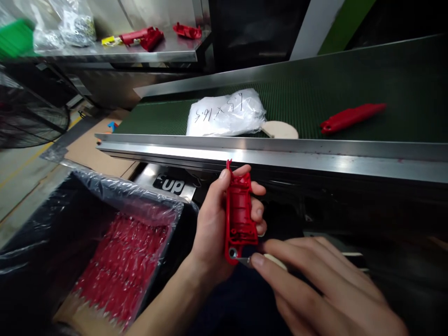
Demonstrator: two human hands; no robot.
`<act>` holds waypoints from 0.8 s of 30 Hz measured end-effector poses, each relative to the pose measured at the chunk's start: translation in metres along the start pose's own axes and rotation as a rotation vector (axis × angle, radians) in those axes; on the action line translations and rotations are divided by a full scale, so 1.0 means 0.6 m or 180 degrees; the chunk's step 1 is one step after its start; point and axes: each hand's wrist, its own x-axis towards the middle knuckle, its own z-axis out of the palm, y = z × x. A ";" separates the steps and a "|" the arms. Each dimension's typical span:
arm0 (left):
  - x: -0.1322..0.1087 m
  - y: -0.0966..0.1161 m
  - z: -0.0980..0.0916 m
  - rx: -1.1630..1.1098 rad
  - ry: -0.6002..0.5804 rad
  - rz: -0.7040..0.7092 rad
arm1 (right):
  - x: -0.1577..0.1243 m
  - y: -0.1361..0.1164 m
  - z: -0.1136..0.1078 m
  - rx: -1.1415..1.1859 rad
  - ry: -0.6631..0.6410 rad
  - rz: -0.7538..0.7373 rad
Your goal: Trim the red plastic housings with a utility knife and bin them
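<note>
Your right hand [315, 275] pinched the knife [244, 262]; your left hand [212, 233] curled its fingers round the shell [240, 210], apparently for steadiness.

Left hand [214, 219] upright with curled fingers, right hand [317, 275] lower, just beside, with pinched fingertips.

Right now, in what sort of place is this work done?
Probably a factory assembly line: a green conveyor lies ahead, a plastic-lined box holds many red parts, and the left hand holds a red shell.
</note>
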 end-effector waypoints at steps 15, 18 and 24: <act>0.011 0.001 -0.013 -0.0145 0.0118 0.0025 | 0.009 0.004 -0.006 0.0098 0.0046 0.0122; 0.017 0.006 -0.023 -0.0258 0.0209 0.0028 | 0.012 0.023 -0.025 0.0328 0.0079 0.0071; 0.007 0.027 -0.036 0.0031 0.0856 0.0265 | 0.057 0.170 -0.106 -0.1316 0.0585 0.0116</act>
